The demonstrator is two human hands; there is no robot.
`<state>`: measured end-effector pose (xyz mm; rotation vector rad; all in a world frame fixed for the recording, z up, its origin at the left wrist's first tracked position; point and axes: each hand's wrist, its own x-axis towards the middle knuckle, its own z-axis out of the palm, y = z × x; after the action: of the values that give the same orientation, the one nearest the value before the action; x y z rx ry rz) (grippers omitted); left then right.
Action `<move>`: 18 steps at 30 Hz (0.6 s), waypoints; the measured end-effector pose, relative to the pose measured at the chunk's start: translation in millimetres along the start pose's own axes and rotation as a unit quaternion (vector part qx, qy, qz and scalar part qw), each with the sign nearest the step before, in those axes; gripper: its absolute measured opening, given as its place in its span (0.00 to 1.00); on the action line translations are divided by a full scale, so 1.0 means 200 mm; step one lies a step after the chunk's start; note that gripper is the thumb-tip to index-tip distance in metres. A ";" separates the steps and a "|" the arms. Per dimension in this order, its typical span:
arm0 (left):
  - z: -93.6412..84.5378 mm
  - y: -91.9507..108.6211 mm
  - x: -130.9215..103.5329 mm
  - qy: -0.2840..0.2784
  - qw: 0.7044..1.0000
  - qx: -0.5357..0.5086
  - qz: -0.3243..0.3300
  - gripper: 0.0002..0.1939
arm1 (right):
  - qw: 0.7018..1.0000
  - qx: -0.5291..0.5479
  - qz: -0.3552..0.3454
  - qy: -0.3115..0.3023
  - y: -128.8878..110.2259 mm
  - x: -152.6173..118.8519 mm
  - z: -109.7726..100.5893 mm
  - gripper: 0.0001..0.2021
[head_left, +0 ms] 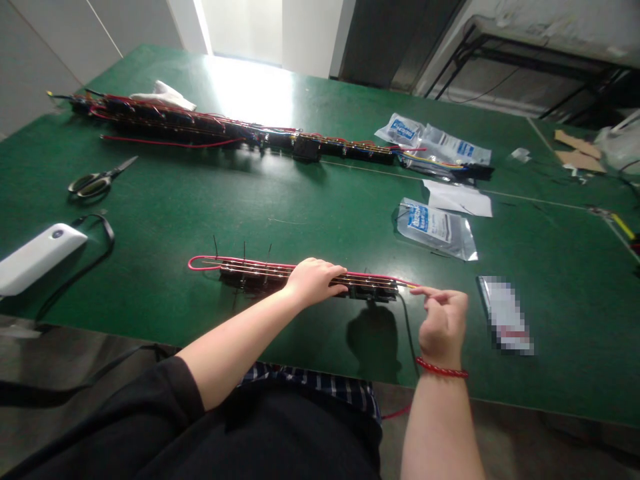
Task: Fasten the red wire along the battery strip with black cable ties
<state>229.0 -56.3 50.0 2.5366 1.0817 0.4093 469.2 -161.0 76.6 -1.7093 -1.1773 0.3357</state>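
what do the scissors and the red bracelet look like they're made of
Scissors: probably steel blades, greyish with a dull sheen; handles likely plastic, dark loops with lighter edging.

Bracelet: perhaps braided cord, going by its twisted, rope-like red surface; the slight shine could also mean beads.

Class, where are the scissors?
In the head view, the scissors lie at left on the green table, between the white device and the long wired strip.
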 end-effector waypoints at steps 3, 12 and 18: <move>0.00 0.00 0.00 0.002 1.000 -0.003 -0.002 0.20 | 0.995 -0.011 -0.040 -0.087 -0.07 -0.06 0.16 0.02; 0.01 0.00 0.00 0.002 1.000 -0.001 -0.009 0.19 | 0.964 -0.165 -0.180 -0.108 -0.08 -0.13 0.41 0.02; 0.00 0.00 -0.01 0.011 1.000 -0.003 -0.001 0.18 | 0.957 -0.188 -0.212 -0.068 -0.05 -0.17 0.44 0.08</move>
<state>228.4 -58.2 50.3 2.5314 1.0883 0.4391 388.0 -139.0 33.6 -1.7089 -1.7559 -0.0425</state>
